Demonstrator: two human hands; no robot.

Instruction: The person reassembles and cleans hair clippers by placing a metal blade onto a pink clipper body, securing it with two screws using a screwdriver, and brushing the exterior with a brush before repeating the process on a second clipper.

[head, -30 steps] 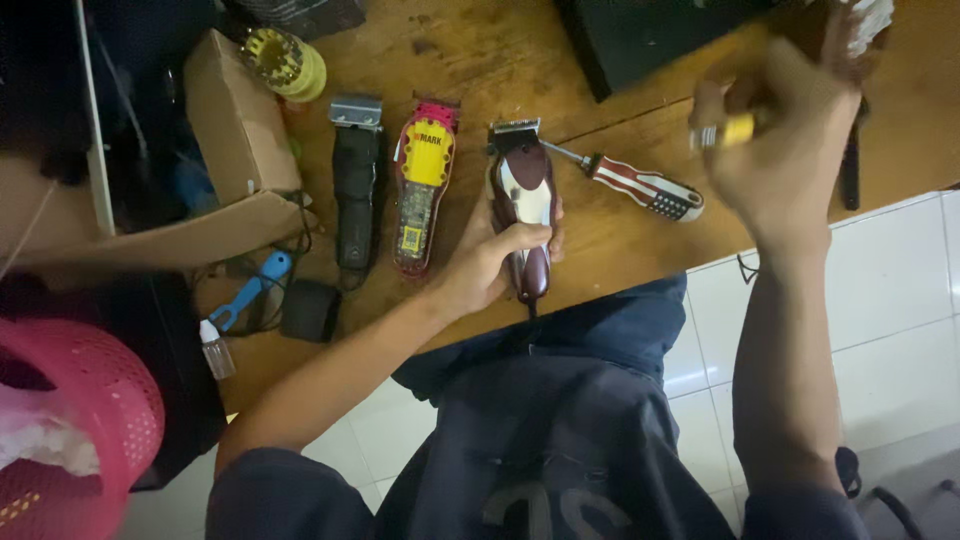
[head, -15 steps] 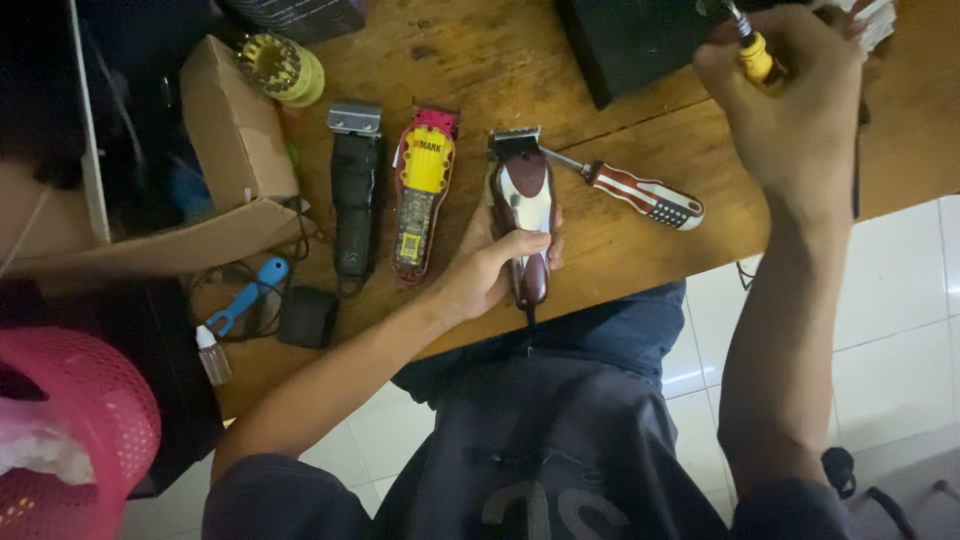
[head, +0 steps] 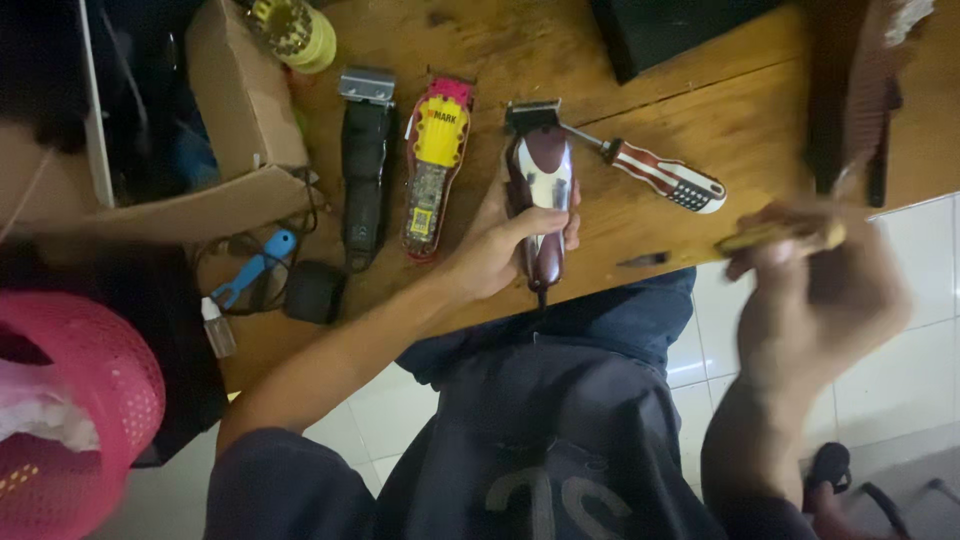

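My left hand (head: 500, 245) grips a maroon and chrome hair clipper (head: 541, 190) that lies on the wooden table (head: 700, 110), blade pointing away from me. My right hand (head: 815, 300), blurred by motion, hovers off the table's near edge and holds a small yellow-handled tool (head: 775, 235). A screwdriver with a red and white striped handle (head: 665, 178) rests just right of the clipper. A small dark bit (head: 643, 261) sits near the table edge, between the clipper and my right hand.
Left of the held clipper lie a red and yellow clipper (head: 432, 165) and a black clipper (head: 364, 165). An open cardboard box (head: 240, 130), a yellow-green bottle (head: 297, 32), a blue tool (head: 252, 268), a black adapter (head: 314, 291) and a pink basket (head: 75, 400) are at left.
My right hand dropped from high over the table's far right down to the near edge, still holding the yellow-handled tool. My left hand stayed on the clipper.
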